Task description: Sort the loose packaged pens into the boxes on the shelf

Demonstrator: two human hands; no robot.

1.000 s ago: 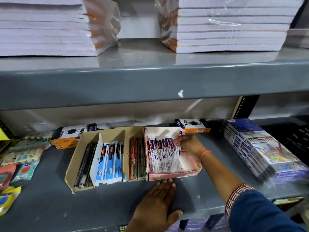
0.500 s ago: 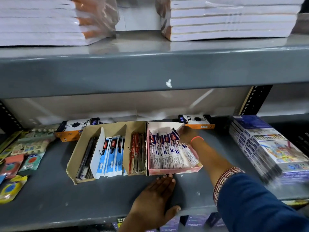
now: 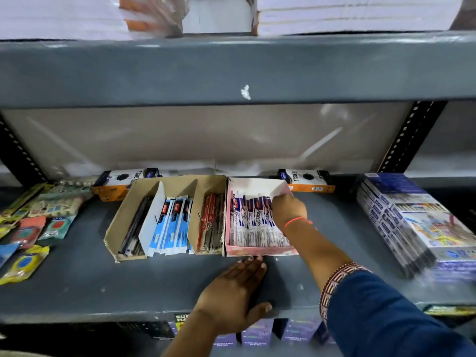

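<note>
A pink box (image 3: 260,251) on the grey shelf holds a row of white-and-purple packaged pens (image 3: 251,222). My right hand (image 3: 288,210) reaches into it from the right, fingers curled on the top ends of the packets at that side. My left hand (image 3: 234,292) lies flat on the shelf, fingertips touching the pink box's front wall. To the left, a brown cardboard box (image 3: 113,228) with dividers holds dark pens (image 3: 134,228), blue-and-white packets (image 3: 171,222) and red-and-black packets (image 3: 210,222).
Two black-and-orange boxes (image 3: 123,180) (image 3: 306,180) lie behind the trays. A stack of blue packs (image 3: 417,222) sits at right, loose colourful blister packs (image 3: 33,222) at left. The shelf above (image 3: 231,70) overhangs closely, with wrapped notebooks on it.
My right hand has gone deeper into the pink box and the slanted packets now stand in line with the others. My left hand stays against the box front. The view tilted down.
</note>
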